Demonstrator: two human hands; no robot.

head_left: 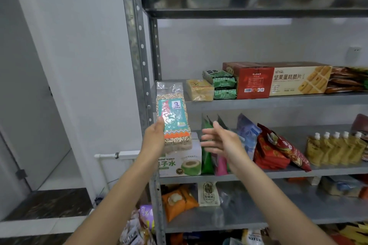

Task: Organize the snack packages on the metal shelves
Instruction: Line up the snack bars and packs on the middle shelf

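My left hand [154, 137] grips a clear vacuum-packed grain brick [173, 117] with a teal and orange label, held upright in front of the shelf post. Its top reaches the left end of the middle metal shelf [278, 100]. My right hand [221, 141] hovers open just to the right of the pack, fingers spread, touching nothing. Behind the hands a white coconut water box [185, 163] stands on the lower shelf [298, 173]. A yellow pack [200, 89] and stacked green packs [223, 84] lie on the middle shelf.
A long red and tan biscuit box [278, 79] and brown packets [348, 79] fill the middle shelf's right. Green, pink, blue and red bags [274, 149] and yellow pouches [334, 149] stand on the lower shelf. An orange bag [179, 201] lies below. The steel post [139, 45] stands left.
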